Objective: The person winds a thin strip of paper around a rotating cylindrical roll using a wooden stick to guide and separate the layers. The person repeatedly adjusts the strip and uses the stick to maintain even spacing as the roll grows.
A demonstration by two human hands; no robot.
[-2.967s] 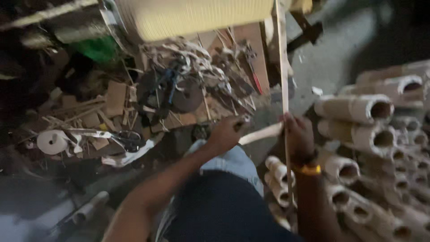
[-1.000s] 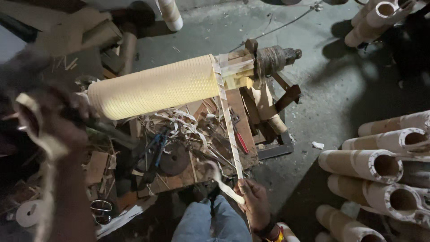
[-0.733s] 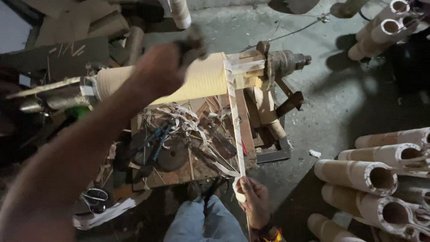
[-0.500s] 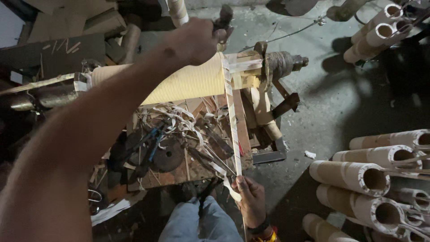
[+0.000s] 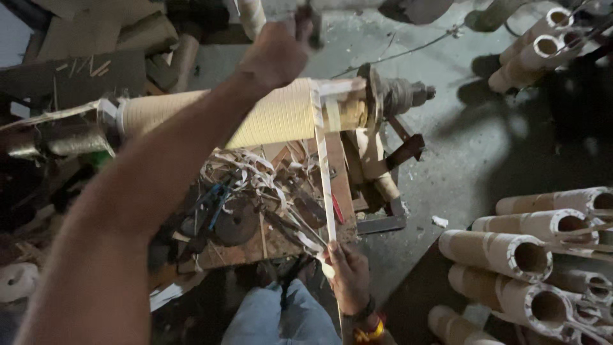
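Observation:
A long roll wound with pale yellow strip (image 5: 274,115) lies across a spindle with a motor (image 5: 399,96) at its right end. A white paper strip (image 5: 324,172) runs down from the roll to my right hand (image 5: 348,278), which is shut on its lower end near my knee. My left hand (image 5: 278,51) is raised above the roll, closed around a dark handle (image 5: 311,22); its forearm crosses the left of the view.
Tangled strip offcuts, scissors and a dark disc (image 5: 236,220) litter the wooden board (image 5: 255,249) under the roll. Several cardboard tubes (image 5: 504,252) are stacked at the right, with others (image 5: 530,54) at top right. Grey concrete floor (image 5: 485,153) lies between.
My left hand has risen from the left side up over the roll and holds the dark handle. The right hand stays on the strip, which is now taut.

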